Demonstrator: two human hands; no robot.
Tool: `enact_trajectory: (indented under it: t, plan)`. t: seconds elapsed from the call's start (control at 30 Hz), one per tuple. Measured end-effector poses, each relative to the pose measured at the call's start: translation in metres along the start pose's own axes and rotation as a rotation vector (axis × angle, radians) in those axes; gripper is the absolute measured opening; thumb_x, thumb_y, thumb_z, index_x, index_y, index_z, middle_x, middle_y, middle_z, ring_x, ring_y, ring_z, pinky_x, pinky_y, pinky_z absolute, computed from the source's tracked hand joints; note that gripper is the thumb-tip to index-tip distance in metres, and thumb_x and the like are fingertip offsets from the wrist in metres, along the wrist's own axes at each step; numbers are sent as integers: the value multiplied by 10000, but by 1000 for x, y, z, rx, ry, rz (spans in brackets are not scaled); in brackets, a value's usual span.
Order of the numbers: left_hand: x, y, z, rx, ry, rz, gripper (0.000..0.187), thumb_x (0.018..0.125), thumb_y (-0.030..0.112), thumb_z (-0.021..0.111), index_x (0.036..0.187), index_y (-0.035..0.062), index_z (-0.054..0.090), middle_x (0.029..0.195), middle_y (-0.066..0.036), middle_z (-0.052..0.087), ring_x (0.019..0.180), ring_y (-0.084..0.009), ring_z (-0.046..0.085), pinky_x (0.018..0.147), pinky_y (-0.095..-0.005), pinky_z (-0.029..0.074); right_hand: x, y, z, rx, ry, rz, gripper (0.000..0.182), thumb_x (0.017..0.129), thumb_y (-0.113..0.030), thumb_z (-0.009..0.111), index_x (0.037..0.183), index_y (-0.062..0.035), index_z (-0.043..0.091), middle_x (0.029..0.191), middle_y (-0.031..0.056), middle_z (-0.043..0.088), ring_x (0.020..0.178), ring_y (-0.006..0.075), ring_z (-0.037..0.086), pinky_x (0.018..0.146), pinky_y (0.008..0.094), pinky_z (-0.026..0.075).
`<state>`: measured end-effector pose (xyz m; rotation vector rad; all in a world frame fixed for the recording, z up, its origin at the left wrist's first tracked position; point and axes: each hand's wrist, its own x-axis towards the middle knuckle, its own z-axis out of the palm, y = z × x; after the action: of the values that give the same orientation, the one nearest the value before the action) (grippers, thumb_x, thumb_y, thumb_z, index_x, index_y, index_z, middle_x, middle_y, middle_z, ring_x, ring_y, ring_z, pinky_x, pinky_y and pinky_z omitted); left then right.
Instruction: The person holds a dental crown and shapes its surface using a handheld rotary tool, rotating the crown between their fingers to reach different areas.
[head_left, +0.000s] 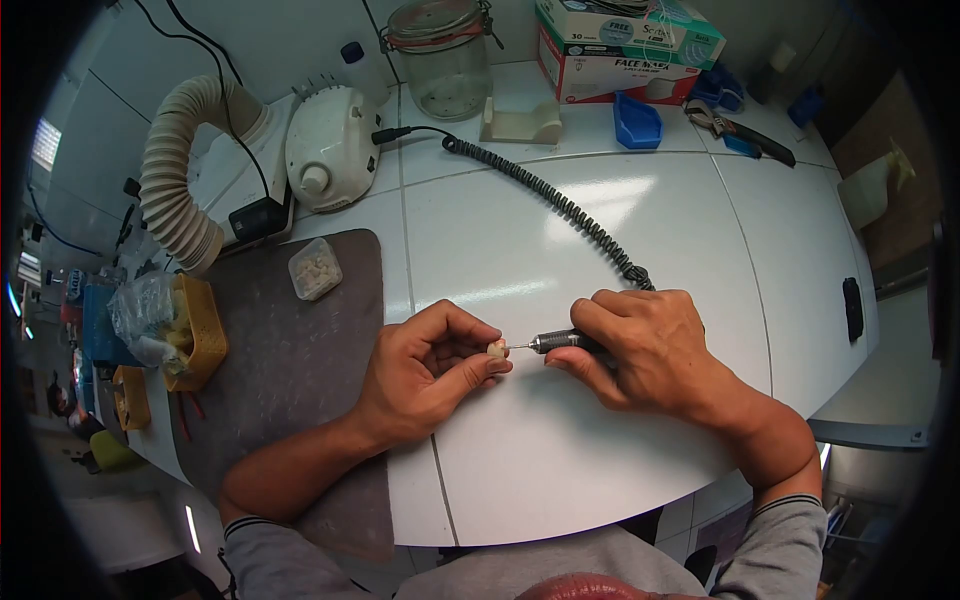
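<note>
My left hand (428, 372) pinches a small cream-coloured piece (496, 349) between thumb and forefinger, over the table's middle. It looks like a dental crown or tooth-shaped piece, too small to name surely. My right hand (640, 345) is wrapped round a black rotary handpiece (568, 341), lying nearly level and pointing left. Its thin metal bur (518, 346) reaches right up to the piece's side. A black coiled cord (560, 200) runs from behind my right hand to the white control unit (332, 150).
A clear tub (315, 268) of small cream pieces sits on the dark mat (290, 360). Behind stand a ribbed hose (165, 165), a glass jar (440, 65) and mask boxes (620, 60). Pliers (745, 135) lie back right; a yellow basket (203, 330) is at left.
</note>
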<state>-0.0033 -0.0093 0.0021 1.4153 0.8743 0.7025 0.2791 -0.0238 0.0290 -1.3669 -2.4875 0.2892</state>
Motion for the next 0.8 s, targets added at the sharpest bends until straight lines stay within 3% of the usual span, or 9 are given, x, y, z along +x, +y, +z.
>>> enact_trajectory:
  t: [0.8]
  plan:
    - [0,2,2,-53,27,4,167,1083,34,717,1193,-37,613,1097,-144,763,1057,-234,812,872,-313,688,0,3,4,57,55,24,498,1035,-538,733,819,-95,660,665,56,641,499,254,637,435,394,441]
